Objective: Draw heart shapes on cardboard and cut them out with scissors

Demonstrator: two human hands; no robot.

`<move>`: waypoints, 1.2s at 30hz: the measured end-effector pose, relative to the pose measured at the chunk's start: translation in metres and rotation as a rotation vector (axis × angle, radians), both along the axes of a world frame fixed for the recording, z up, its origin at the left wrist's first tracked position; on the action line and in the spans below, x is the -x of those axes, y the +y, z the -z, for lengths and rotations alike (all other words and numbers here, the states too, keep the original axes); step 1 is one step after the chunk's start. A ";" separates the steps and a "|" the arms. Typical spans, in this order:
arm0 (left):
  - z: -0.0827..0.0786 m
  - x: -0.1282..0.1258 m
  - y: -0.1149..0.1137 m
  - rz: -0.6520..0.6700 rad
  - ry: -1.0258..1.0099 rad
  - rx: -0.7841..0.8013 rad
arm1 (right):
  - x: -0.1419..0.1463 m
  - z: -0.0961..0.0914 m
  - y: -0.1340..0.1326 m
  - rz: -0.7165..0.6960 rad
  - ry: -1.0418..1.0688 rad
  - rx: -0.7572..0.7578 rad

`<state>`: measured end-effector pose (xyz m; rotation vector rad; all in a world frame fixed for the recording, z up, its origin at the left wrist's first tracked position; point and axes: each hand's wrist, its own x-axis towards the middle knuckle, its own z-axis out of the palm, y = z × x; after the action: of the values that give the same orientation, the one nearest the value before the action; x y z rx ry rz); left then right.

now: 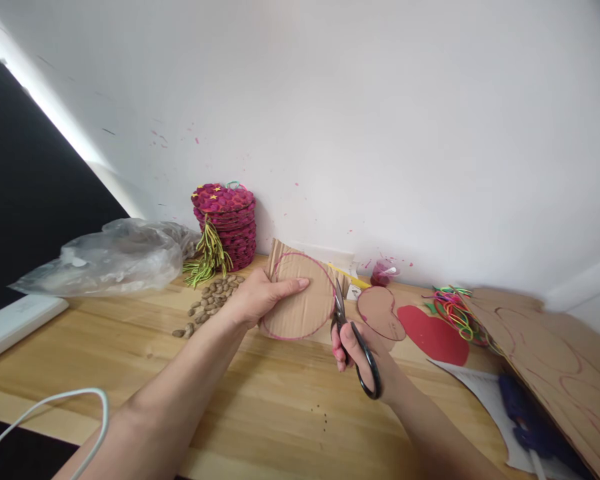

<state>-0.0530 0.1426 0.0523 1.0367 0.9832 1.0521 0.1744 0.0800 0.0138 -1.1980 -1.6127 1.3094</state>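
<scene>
My left hand [265,297] grips a piece of corrugated cardboard [307,310] by its left side, thumb flat on top. A round outline in reddish-pink is drawn on the cardboard. Black-handled scissors [339,303] are in my right hand [357,347], their blades at the right edge of the cardboard, along the drawn line. Just right of the blades lies a cardboard cutout [377,312] with a pink outline, and beside it a red heart-like cutout [434,335]. The fingers of my left hand under the cardboard are hidden.
A magenta lidded box [227,230] with a green tassel stands by the wall, several brown shells or nuts [207,303] before it. A plastic bag [125,257] lies left. At right are coloured cords [457,313], a large cardboard sheet [555,353] and a blue glue gun [535,427].
</scene>
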 end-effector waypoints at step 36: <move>0.001 -0.002 0.000 0.030 -0.015 -0.013 | 0.007 0.004 -0.006 0.095 -0.025 0.065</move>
<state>-0.0509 0.1424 0.0511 1.0492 0.9467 1.0411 0.1677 0.0739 0.0100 -1.3184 -1.5219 1.2998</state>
